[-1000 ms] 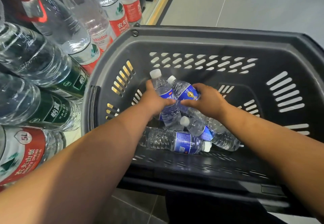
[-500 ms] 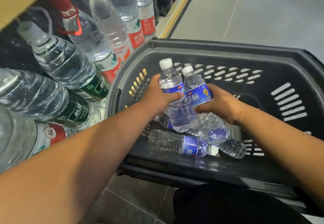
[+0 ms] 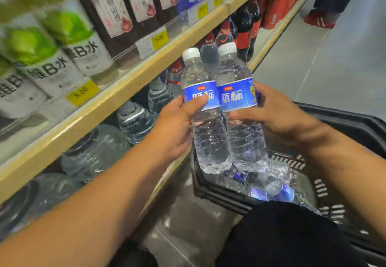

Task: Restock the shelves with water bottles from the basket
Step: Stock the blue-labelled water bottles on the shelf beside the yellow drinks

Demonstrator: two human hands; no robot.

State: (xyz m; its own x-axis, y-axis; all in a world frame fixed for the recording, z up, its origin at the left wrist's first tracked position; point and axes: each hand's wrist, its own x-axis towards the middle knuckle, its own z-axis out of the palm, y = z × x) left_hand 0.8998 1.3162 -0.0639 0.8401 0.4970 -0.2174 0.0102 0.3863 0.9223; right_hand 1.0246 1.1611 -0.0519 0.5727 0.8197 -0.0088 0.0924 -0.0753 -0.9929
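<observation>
While held upright, two bottles (image 3: 206, 133) (image 3: 242, 129) — clear, blue-labelled, white-capped.

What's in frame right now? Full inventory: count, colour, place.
basket: one, black; lower right.
loose bottles: at least two, clear, blue labels; lying in basket.
left bottle: one, clear, blue label, white cap; upright above basket.
right bottle: one, same; upright beside it.
shelf: one, tan edge; left.
jugs: several, clear; under shelf.
green-label bottles: several, white and green; on shelf, left.
price tags: several, yellow; shelf edge.
dark bottles: several, red labels; under shelf, farther along.
shoe: at least one, red; floor, top right.
left hand: grips left bottle.
right hand: grips right bottle.
</observation>
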